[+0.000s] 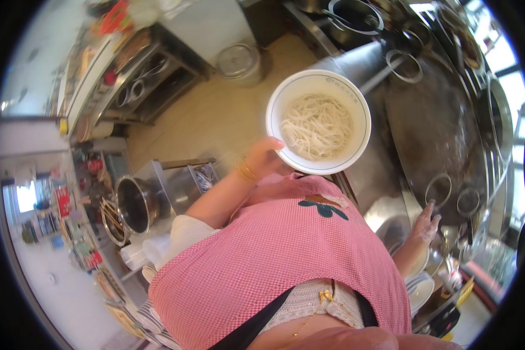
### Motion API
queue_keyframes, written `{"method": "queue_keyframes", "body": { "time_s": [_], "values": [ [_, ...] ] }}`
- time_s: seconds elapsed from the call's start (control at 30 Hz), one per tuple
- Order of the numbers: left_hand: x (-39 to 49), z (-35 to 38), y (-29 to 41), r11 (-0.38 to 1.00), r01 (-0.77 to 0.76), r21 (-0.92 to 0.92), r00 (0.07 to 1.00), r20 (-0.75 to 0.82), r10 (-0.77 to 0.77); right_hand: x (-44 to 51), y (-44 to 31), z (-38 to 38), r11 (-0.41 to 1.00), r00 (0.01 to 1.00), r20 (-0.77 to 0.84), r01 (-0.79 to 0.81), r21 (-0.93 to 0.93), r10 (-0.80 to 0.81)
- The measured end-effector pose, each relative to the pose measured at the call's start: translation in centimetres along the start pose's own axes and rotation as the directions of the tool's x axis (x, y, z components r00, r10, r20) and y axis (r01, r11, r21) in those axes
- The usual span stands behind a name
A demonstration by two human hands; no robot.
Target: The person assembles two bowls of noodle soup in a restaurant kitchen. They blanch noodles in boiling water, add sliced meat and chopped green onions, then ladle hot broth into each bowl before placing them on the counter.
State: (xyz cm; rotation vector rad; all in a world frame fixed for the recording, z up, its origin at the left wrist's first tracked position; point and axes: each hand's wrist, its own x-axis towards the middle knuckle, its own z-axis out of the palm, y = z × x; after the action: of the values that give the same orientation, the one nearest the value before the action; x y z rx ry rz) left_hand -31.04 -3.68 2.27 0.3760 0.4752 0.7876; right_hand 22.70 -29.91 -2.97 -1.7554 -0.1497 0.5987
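My left hand [266, 158] grips a white bowl [359, 116] by its near left rim, thumb over the edge. Thin blue lines run round the bowl's rim, which bears writing. Pale noodles [317, 127] lie in the bottom of the bowl. At the right, my right hand [425, 225] wears a clear plastic glove. Its fingertips reach the lower edge of a round metal ring [438, 190], apparently a strainer's rim, over a large dark steaming cooking vessel [433, 127]. The picture does not settle whether those fingers hold the ring.
More metal rings [404, 66] sit at the cooker's edges. Behind the bowl, a lidded bucket [238, 61] stands on the tiled floor [188, 109]. A deep metal pot [133, 204] is at the left. Bowls [420, 291] stand close by my right forearm.
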Motion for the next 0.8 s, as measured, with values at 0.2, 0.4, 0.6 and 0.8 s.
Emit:
{"method": "queue_keyframes", "body": {
  "time_s": [0.2, 0.4, 0.6, 0.8],
  "values": [
    [-1.1, -2.1, -0.8, 0.99, -0.121, -0.078, 0.984, -0.14, 0.109, -0.3, 2.9, 19.9, 0.95, 0.809, 0.58, -0.244, 0.195, 0.089],
    [-5.5, -5.9, 2.7, 0.92, -0.381, -0.088, 0.89, -0.305, 0.339, -14.8, -3.7, 44.3, 0.797, 0.455, 0.866, -0.593, 0.12, 0.208],
    [-13.2, -12.0, 10.1, 0.762, -0.644, -0.069, 0.694, -0.471, 0.544, -25.2, -6.3, 62.5, 0.887, 0.144, 0.94, -0.402, -0.229, 0.308],
    [-15.2, -17.3, 15.8, 0.552, -0.831, -0.066, 0.48, -0.584, 0.654, -30.8, -4.3, 76.2, 0.924, 0.042, 0.936, -0.181, -0.337, 0.35]
  ]
}}
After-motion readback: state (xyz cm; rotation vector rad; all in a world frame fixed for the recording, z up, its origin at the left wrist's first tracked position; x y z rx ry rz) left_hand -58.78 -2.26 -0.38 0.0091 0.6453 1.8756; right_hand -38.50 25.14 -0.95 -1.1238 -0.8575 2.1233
